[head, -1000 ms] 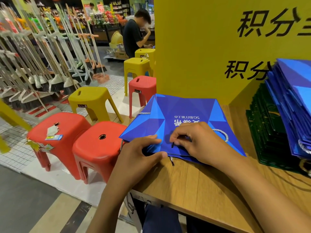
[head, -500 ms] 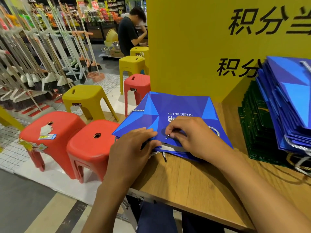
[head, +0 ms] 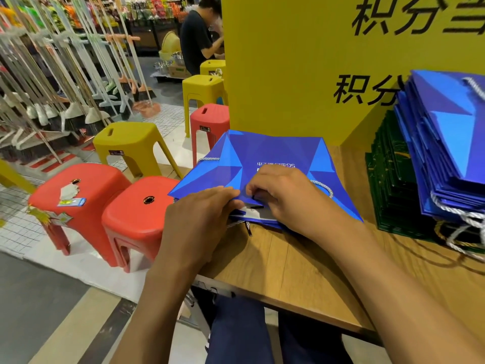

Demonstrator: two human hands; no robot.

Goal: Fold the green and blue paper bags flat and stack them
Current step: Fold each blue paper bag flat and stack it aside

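Observation:
A blue paper bag (head: 273,156) with white rope handles lies nearly flat on the wooden table (head: 288,269), its open end toward me. My left hand (head: 202,214) grips the near left edge of the bag, fingers over the top and thumb hidden. My right hand (head: 283,198) pinches the bag's near edge beside it, fingers curled, where a white inner flap shows. At the right, a leaning stack of folded blue bags (head: 446,143) rests on a stack of folded green bags (head: 388,179).
A tall yellow sign board (head: 288,61) stands behind the bag. Red stools (head: 139,216) and yellow stools (head: 131,143) stand left of the table. Brooms (head: 52,74) hang on a rack at far left. A person (head: 199,35) stands in the aisle behind.
My hands have drawn a little closer together on the bag's near edge, and a white inner flap has come into sight between them. The view has shifted slightly.

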